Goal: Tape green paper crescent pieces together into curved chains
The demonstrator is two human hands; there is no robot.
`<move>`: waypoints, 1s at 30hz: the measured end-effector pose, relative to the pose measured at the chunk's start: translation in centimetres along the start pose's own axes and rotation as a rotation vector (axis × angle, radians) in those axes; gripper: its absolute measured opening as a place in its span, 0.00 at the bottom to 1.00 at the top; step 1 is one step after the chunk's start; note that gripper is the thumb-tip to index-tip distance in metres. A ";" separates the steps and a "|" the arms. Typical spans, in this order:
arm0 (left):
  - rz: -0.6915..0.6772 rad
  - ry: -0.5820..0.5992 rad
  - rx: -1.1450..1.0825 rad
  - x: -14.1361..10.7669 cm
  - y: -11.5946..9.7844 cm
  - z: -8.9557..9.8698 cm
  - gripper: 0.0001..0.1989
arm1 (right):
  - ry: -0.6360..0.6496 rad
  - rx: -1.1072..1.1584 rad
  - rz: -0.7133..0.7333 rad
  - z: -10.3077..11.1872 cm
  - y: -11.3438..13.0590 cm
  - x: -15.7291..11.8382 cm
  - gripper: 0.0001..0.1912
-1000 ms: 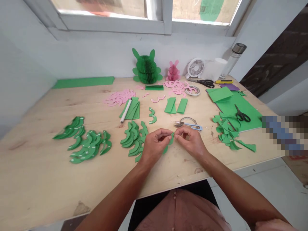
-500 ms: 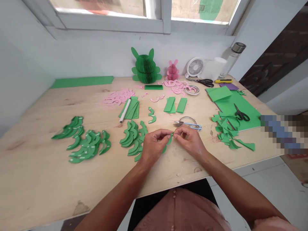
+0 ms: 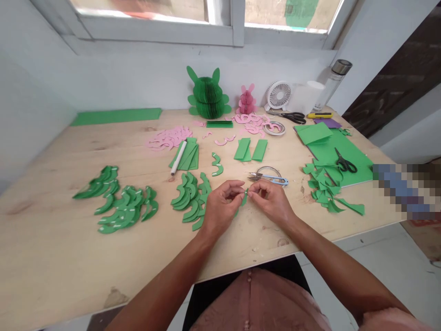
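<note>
At the front middle of the table, my left hand (image 3: 223,206) grips a small green curved paper cutout (image 3: 245,199), mostly hidden behind the fingers. Close beside it, my right hand (image 3: 270,198) pinches the top end of the same piece between thumb and fingertips. A pile of green scalloped paper cutouts (image 3: 188,195) lies just left of my left hand. Farther left is another pile of green cutouts (image 3: 126,209) with small white strips on them. Beyond my right hand rest blue thread snips (image 3: 272,178) and a roll of tape (image 3: 263,171).
Green paper scraps (image 3: 322,186) and black scissors (image 3: 345,162) lie at right on green sheets (image 3: 358,161). A white marker (image 3: 179,157) rests on folded green paper. Pink cutouts (image 3: 168,138), a green honeycomb paper figure (image 3: 208,96) and a small fan (image 3: 279,95) stand or lie farther back.
My left index finger has lifted slightly away from the thumb at the paper piece. Both hands otherwise stay in the same place, and the view has shifted a little.
</note>
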State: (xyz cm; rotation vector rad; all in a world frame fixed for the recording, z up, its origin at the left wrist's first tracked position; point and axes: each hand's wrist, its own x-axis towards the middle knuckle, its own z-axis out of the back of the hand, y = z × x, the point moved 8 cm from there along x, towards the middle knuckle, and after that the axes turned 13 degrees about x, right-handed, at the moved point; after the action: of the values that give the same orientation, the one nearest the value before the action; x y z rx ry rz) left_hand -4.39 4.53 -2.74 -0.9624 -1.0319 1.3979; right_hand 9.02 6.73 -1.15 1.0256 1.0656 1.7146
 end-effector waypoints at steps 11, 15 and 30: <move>-0.050 -0.004 0.082 -0.2 -0.3 -0.1 0.16 | -0.009 -0.005 -0.015 0.0 0.2 0.0 0.04; -0.040 -0.007 0.086 -0.2 -0.4 0.0 0.16 | -0.009 -0.009 -0.013 0.0 0.2 -0.1 0.04; -0.006 -0.022 0.024 -0.2 -0.1 -0.1 0.16 | -0.032 0.005 -0.038 0.0 -0.1 -0.1 0.04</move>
State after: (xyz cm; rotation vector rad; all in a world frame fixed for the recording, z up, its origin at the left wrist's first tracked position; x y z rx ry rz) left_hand -4.24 4.34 -2.70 -0.9272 -1.0317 1.4154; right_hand 9.12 6.69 -1.29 1.0264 1.0635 1.6603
